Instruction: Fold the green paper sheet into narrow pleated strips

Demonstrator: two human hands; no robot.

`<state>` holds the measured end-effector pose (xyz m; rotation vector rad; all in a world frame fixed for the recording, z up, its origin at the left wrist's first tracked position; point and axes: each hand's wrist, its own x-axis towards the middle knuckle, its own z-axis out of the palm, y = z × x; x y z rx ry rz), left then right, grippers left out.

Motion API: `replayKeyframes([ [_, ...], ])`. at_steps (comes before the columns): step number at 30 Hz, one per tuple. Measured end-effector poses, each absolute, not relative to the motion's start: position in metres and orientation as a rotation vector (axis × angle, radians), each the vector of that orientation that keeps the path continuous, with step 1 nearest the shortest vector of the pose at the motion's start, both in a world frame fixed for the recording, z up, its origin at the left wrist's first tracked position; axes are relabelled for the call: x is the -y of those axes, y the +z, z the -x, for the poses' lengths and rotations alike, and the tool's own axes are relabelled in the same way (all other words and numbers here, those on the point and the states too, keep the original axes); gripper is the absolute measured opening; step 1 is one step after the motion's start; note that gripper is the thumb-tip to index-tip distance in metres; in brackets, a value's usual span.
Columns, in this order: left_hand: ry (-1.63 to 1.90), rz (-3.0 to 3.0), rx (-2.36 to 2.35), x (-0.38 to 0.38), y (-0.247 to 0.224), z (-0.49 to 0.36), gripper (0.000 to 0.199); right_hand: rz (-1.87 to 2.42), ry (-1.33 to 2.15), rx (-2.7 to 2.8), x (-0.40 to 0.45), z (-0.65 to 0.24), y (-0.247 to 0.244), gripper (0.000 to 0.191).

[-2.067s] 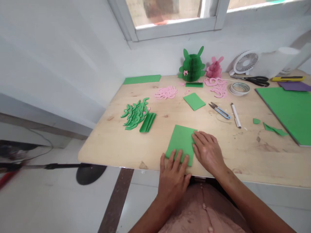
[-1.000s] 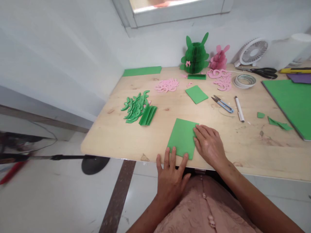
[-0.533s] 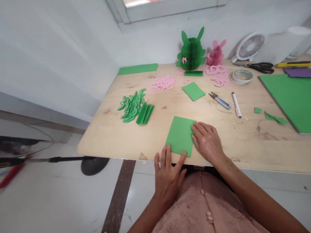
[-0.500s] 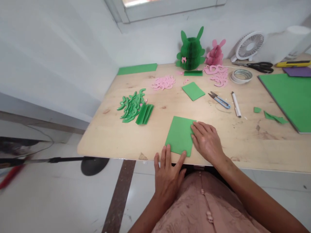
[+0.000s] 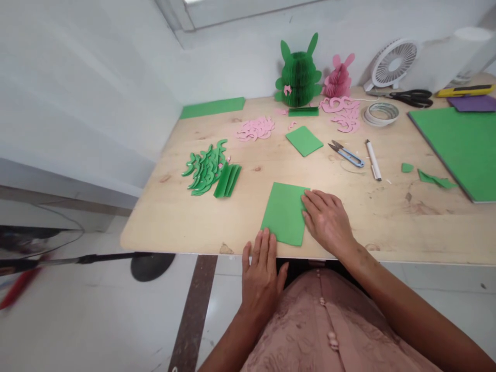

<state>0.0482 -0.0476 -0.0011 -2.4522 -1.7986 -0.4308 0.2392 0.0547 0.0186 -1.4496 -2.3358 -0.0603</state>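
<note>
A green sheet of paper (image 5: 284, 214) lies flat near the table's front edge. My right hand (image 5: 326, 219) rests over its right side, fingers stretched out and touching it. At the lower left corner of the sheet, my left hand (image 5: 261, 268) has its fingertips on the paper, the fingers extended and the thumb apart. Left of the sheet stands an accordion-folded green paper (image 5: 228, 181), beside a pile of green paper cutouts (image 5: 204, 168). A smaller green square (image 5: 304, 141) lies farther back.
Pink cutouts (image 5: 256, 128), thread snips (image 5: 346, 154), a white marker (image 5: 373, 161) and a tape roll (image 5: 381, 114) lie beyond my hands. Green (image 5: 298, 77) and pink (image 5: 338, 80) honeycomb paper rabbits stand by the wall. Scissors (image 5: 413, 97) and a fan (image 5: 394, 64) are at the back right.
My left index finger has left the sheet's bottom edge and moved left, in beside the other fingers. My right hand keeps its place on the sheet. The view has shifted slightly.
</note>
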Motion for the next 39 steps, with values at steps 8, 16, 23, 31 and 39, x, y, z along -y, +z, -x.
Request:
replayKeyframes([
  [8,-0.366,2.511,1.802,0.0497,-0.0014,-0.0486,0.063,1.455,-0.093,2.342,-0.054,-0.2382,0.0192,0.032],
  [16,-0.351,2.548,1.773,0.0497,0.0017,-0.047,0.067,1.441,-0.095,2.34,-0.0545,-0.2386,0.0192,0.032],
  [23,-0.459,2.467,1.866,0.0505,-0.002,-0.0481,0.066,1.443,-0.091,2.338,-0.0545,-0.239,0.0174,0.032],
  [31,-0.437,2.411,1.901,0.0511,0.0006,-0.0539,0.066,1.435,-0.093,2.338,-0.0546,-0.2392,0.0173,0.033],
  [39,-0.31,2.518,1.731,0.0484,0.0003,-0.0547,0.06,1.42,-0.087,2.337,-0.055,-0.2402,0.0153,0.033],
])
